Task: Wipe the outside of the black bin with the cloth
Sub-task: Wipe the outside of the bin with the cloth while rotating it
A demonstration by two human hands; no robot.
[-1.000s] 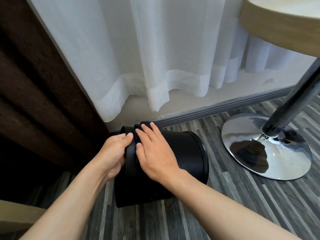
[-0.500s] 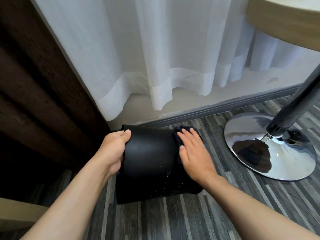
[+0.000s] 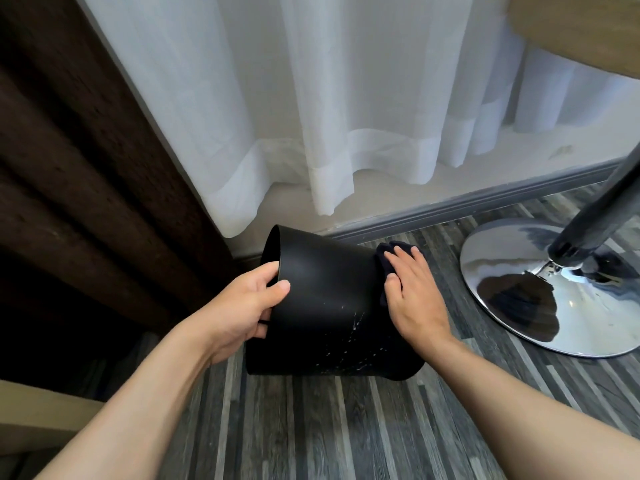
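The black bin (image 3: 329, 306) lies tipped on the striped wood floor, its open rim facing left and its base to the right. White scuff marks speckle its lower side. My left hand (image 3: 246, 306) grips the rim, thumb on the outer wall and fingers inside. My right hand (image 3: 412, 296) lies flat at the bin's right end and presses a dark cloth (image 3: 384, 261) against it. Most of the cloth is hidden beneath the palm and fingers.
A chrome table base (image 3: 554, 289) with a dark pole (image 3: 599, 209) stands on the floor to the right, under a wooden tabletop (image 3: 581, 32). White sheer curtains (image 3: 346, 116) hang behind the bin above a grey skirting board. Dark brown drapes (image 3: 79, 168) fill the left.
My right hand has slid the cloth from near the rim along the bin to its right end. The bin has tilted, its rim now raised at the left, and my left thumb has shifted onto the outer wall.
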